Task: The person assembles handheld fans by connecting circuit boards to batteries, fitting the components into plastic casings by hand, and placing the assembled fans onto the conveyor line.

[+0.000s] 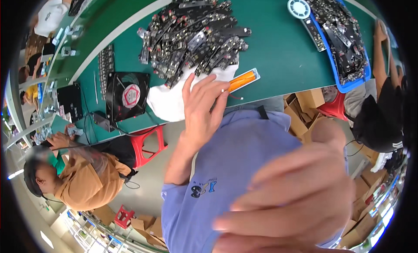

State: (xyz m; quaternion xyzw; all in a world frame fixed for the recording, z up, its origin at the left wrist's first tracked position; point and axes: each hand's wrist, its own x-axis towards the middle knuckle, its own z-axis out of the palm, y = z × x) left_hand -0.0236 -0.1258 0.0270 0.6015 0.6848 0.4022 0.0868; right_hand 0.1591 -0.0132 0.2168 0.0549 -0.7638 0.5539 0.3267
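My left hand (pixel 202 105) rests palm down at the table's front edge, over a white cloth (pixel 167 102), with its fingers spread. Its fingertips on the right touch or nearly touch the end of a flat orange piece in a pale frame (pixel 244 80). A short red lead and a small white tip show at that end. Close to the camera, my right hand (pixel 296 196) hangs in front of my blue shirt, smeared by motion; whether it holds anything is not visible. Beyond the left hand lies a large heap of small black circuit boards (pixel 191 35), partly on the cloth.
A black square fan (pixel 128 96) stands left of the cloth, cables beside it. On the right, a blue tray (pixel 333 57) holds more boards, with a white round-headed device (pixel 299 9) against it. Co-workers sit at left (pixel 87 179) and right (pixel 383 118); a red stool (pixel 148 144) is below the table.
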